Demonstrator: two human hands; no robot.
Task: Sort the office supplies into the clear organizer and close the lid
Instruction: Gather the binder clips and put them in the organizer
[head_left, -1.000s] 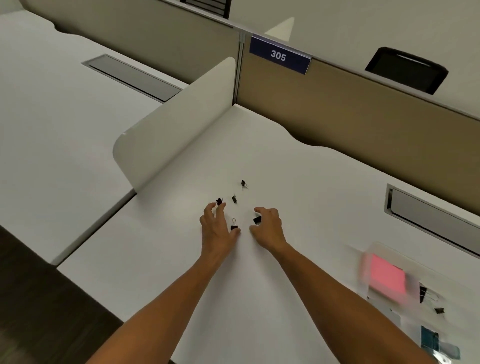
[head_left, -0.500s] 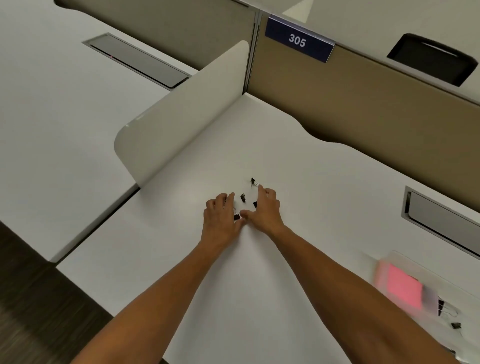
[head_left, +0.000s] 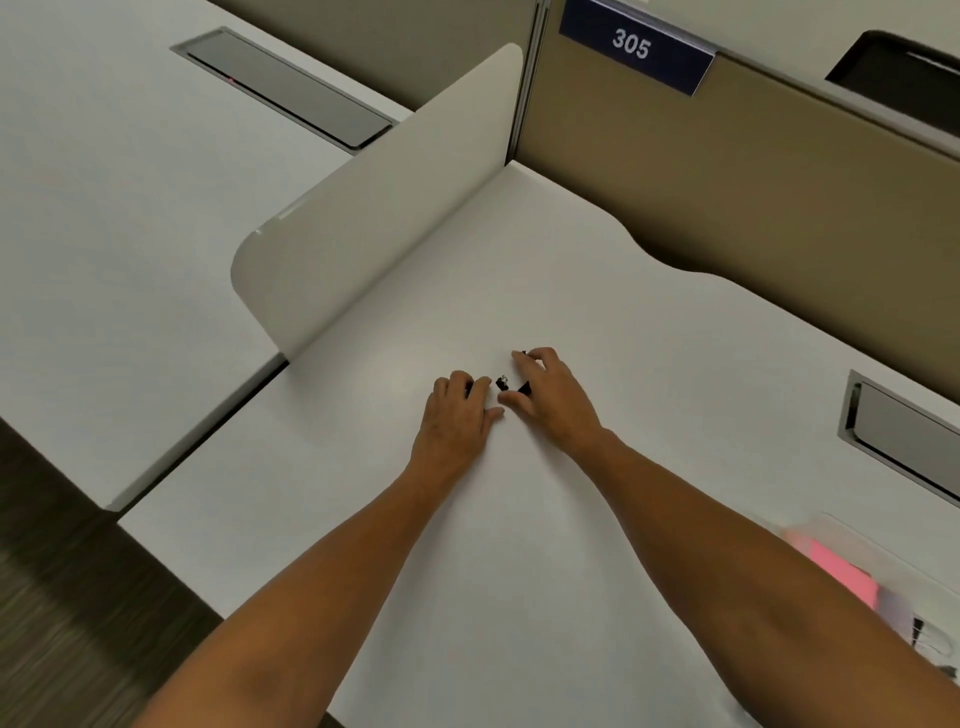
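Several small black binder clips lie on the white desk (head_left: 519, 519) between my hands. My left hand (head_left: 457, 415) rests palm down with its fingers curled over a binder clip (head_left: 469, 387) that shows dark between them. My right hand (head_left: 553, 402) is cupped beside it, thumb and fingers closed around a black clip (head_left: 523, 387), with its index fingertip touching another clip (head_left: 523, 353) farther back. One loose clip (head_left: 501, 383) sits in the gap between the two hands. The clear organizer (head_left: 852, 530) lies at the lower right, partly hidden by my right forearm.
Pink sticky notes (head_left: 844, 571) and more clips (head_left: 930, 639) lie in the organizer. A white divider panel (head_left: 374, 218) stands to the left of the desk, a tan partition (head_left: 753, 171) behind it. A grey cable hatch (head_left: 904, 436) is set into the desk at right.
Both hands have moved closer together and farther from me, closing over the scattered clips. The right hand's fingers have reached the farthest clip.
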